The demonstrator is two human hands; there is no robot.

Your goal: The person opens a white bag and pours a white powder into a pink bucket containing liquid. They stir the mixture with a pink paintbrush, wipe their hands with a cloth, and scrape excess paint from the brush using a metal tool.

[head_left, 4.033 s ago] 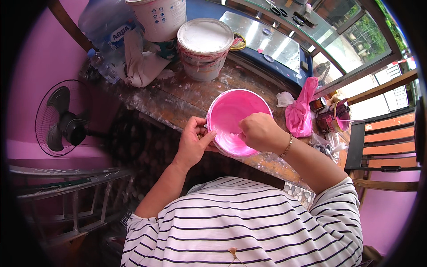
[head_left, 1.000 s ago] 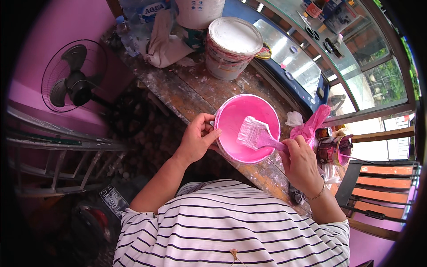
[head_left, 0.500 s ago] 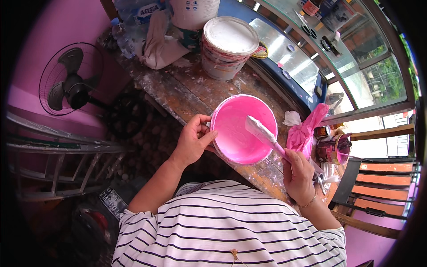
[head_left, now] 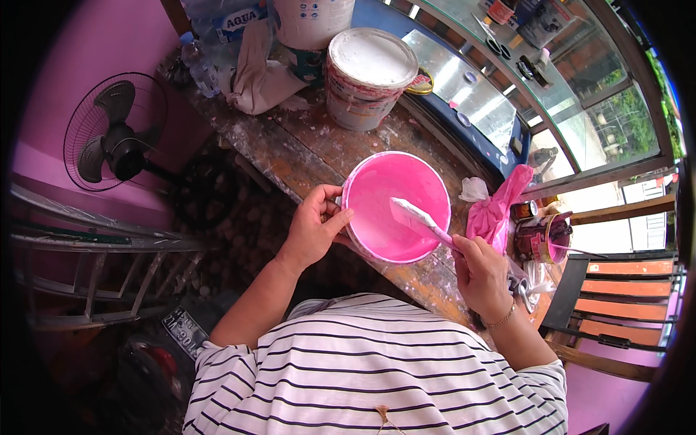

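A round bucket [head_left: 373,232] with pink paint inside sits at the near edge of the paint-spattered wooden table [head_left: 261,145]. My left hand [head_left: 313,228] grips the bucket's left side, thumb at the rim and fingers curled against the outside. My right hand [head_left: 482,275], at the lower right of the bucket, is closed on the handle of a paintbrush [head_left: 428,222]. The brush's pale, paint-coated head reaches over the bucket's interior; whether it touches the paint I cannot tell.
Lidded buckets [head_left: 366,80], a water bottle [head_left: 199,69] and cloth [head_left: 257,90] stand at the back. A pink bag [head_left: 493,214] and paint can [head_left: 540,239] are right. A fan [head_left: 116,134], ladder [head_left: 109,272], motorbike [head_left: 156,362] and slatted chair [head_left: 623,304] surround the table.
My right hand has come out from inside the bucket to its lower right with the brush. Lately the brush has turned edge-on and dipped slightly further left. My left hand keeps its grip.
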